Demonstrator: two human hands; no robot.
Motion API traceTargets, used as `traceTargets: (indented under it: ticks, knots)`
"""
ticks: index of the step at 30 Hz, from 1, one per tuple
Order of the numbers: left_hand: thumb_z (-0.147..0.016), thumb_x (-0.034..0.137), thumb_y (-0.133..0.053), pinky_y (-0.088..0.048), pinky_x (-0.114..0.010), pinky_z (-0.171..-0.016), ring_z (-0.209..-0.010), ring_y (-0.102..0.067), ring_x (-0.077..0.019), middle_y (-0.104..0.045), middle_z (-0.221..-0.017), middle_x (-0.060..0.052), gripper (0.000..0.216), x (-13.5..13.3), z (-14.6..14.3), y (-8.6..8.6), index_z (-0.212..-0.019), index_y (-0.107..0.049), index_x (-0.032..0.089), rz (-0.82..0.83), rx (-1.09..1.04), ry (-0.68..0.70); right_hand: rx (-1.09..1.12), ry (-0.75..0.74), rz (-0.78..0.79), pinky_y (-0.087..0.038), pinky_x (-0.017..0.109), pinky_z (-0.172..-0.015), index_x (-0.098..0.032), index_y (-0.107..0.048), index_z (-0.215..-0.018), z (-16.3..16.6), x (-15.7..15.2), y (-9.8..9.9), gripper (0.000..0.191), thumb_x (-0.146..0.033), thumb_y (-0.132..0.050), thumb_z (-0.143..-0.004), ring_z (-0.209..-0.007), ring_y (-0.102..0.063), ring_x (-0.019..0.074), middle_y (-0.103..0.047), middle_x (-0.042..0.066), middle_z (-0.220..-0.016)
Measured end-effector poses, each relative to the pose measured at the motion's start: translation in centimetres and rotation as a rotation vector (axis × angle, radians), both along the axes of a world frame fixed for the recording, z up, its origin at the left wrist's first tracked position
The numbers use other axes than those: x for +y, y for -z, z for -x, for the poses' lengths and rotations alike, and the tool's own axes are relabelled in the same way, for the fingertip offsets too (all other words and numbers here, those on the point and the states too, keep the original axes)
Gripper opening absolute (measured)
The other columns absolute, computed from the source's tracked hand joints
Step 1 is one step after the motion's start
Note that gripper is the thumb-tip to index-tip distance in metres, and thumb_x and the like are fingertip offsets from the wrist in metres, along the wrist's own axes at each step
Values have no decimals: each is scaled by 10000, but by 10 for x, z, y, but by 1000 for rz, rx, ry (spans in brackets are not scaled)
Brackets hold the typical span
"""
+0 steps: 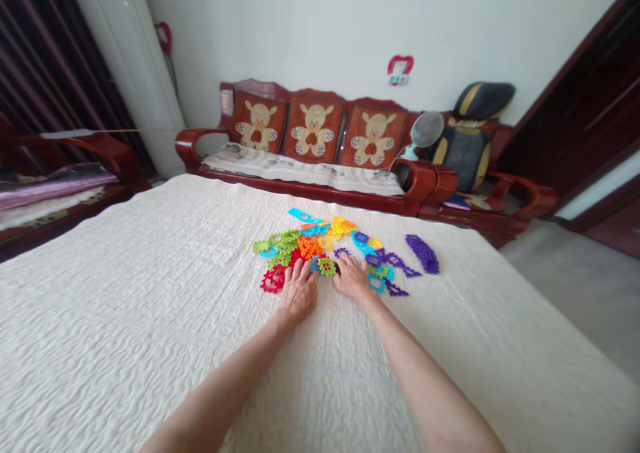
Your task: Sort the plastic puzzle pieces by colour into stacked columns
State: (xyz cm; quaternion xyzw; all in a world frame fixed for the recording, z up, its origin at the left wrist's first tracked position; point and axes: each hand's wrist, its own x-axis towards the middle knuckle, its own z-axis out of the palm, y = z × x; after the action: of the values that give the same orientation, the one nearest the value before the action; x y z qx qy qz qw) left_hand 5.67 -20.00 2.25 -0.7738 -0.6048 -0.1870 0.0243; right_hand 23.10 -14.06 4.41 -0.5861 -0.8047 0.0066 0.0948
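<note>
Beyond the hands, a pale wall (310,26) backs a dark-red wooden sofa (187,148) with three animal-figured cushions (313,130); nearer, a quilted white cover (150,286) spreads beneath the work. On it, ahead of and between the two grips, lies a loose heap of notched pieces (310,246) in bright colours. The step in hand looks like picking among these, with both hands busy at the heap's near edge.

The left grip (300,290) lies palm down against red pieces (273,280), its fingers a little apart and nothing visibly clamped in it. The right grip (355,278) bends inward beside a green square (327,266), which sits between the two hands. Its fingertips reach a dark patch at the square's edge; at this distance I cannot tell whether they pinch anything.

Light-green pieces (285,240) spread just beyond the left grip, yellow pieces (343,226) ahead of both, and purple pieces (403,263) to the right of the right grip. Farther right, a close-packed purple stack (423,253) lies apart. The next move seems to call for a light pinch on one rim, since overlapping notches could drag a neighbour along.
</note>
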Motion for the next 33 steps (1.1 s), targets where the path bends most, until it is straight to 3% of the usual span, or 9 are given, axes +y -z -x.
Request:
traceTargets:
  ticks: [6, 9, 12, 20, 27, 33]
  knots:
    - [-893, 193, -406, -311, -528, -1089, -1383, -327, -300, -429, -1478, -122, 424, -1, 0, 0, -1285, -567, 183, -60, -10, 11, 93, 48, -62, -219, 527, -1076, -168, -507, -1326, 11, -31, 11, 486, -197, -419, -849, -1318, -366, 283, -458, 143, -1424]
    - [-885, 175, -402, -321, -510, -1089, -1393, -319, -285, -422, -1485, -129, 460, -3, 3, -1, -1324, -538, 183, -71, -4, 80, 148, 94, -89, -227, 488, -1075, -163, -485, -1355, 16, -44, 15, 491, -196, -399, -873, -1346, -333, 274, -429, 140, -1456]
    - [-877, 179, -406, -328, -512, -1083, -1397, -318, -286, -404, -1501, -112, 497, -4, 4, -1, -1362, -506, 218, -77, 11, 156, 194, 110, -97, -225, 477, -1074, -159, -498, -1343, 17, -54, 16, 471, -205, -406, -883, -1334, -348, 275, -447, 142, -1441]
    - [-861, 191, -412, -346, -471, -1088, -1387, -346, -293, -390, -1510, -117, 583, -2, 2, 2, -1443, -408, 212, -113, 2, 179, 263, 96, -171, -235, 455, -1070, -186, -580, -1215, 12, -73, 15, 361, -280, -498, -876, -1241, -428, 270, -563, 114, -1294]
    - [-902, 221, -384, -383, -460, -1051, -1353, -389, -290, -498, -1434, -69, 406, 6, 4, 10, -1225, -629, 251, -117, 68, 228, 305, 78, -201, -353, 366, -940, -196, -624, -1010, 10, -72, 19, 196, -217, -520, -846, -1095, -501, 231, -643, 69, -1063]
    - [-902, 217, -383, -379, -451, -1041, -1332, -398, -285, -482, -1438, -93, 405, -1, 2, 1, -1228, -622, 212, -105, 76, 150, 338, 2, -180, -339, 361, -948, -176, -629, -987, 6, -87, 20, 218, -161, -522, -797, -1075, -509, 223, -645, 81, -1052]
